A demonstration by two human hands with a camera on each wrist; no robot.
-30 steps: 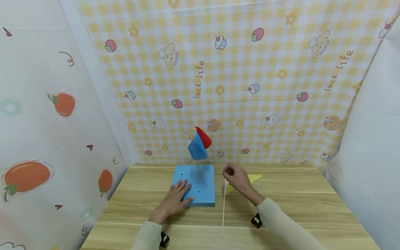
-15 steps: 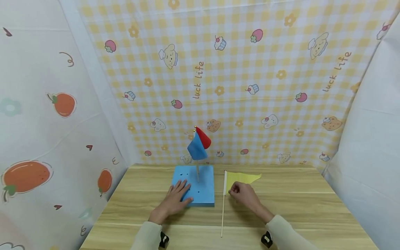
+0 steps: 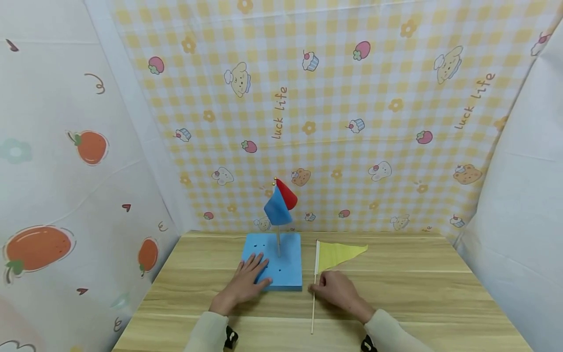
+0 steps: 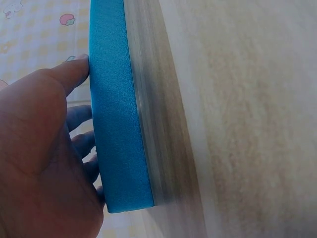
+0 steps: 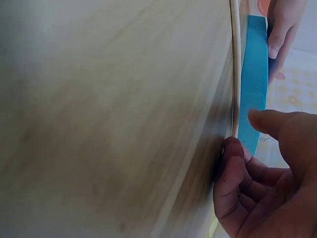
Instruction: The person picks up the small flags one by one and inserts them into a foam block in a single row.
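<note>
A blue foam block (image 3: 288,274) with small holes lies on the table. My left hand (image 3: 246,281) rests on its near left part with spread fingers. In the left wrist view, the thumb (image 4: 74,72) lies along the block's upper edge. A blue flag (image 3: 278,208) stands upright in the block, with a red flag (image 3: 287,194) behind it. Right of the block lies a yellow pennant flag (image 3: 338,255) on a thin stick (image 3: 313,313). My right hand (image 3: 338,291) is at that stick below the cloth. In the right wrist view its bent fingers touch or nearly touch the stick, the thumb apart.
The wooden table (image 3: 422,283) reaches back to a yellow checked cloth (image 3: 334,98) hung as a wall. White printed sheets hang at the left (image 3: 110,195) and right (image 3: 519,195). Black straps (image 3: 230,337) show at both wrists.
My right hand has come down from the pennant's top, past its cloth, to the stick just below. The left hand, the block and the flags have stayed in place.
</note>
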